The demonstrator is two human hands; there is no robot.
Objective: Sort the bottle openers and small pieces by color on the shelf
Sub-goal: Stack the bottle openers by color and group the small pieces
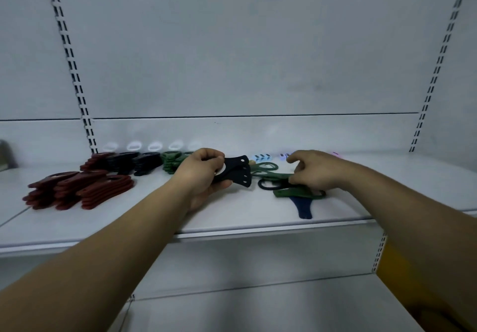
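Observation:
My left hand (204, 174) grips a small stack of black bottle openers (238, 173) just above the white shelf (232, 218). My right hand (313, 169) is over a loose mixed pile, its fingers curled round a black opener (268, 184) among green openers (296, 192). A dark blue opener (304, 207) lies at the front of that pile. To the left stand sorted stacks: red openers (80, 188), black openers (134, 164) and green openers (171, 162). Small light blue pieces (262, 156) and purple pieces (284, 156) sit at the back.
White ring-shaped pieces (154, 146) line the back wall behind the stacks. A pink piece (336, 154) lies right of my right hand. Slotted uprights (85, 114) frame the bay. A lower shelf (258, 306) sits below, with something yellow (402, 275) at the right.

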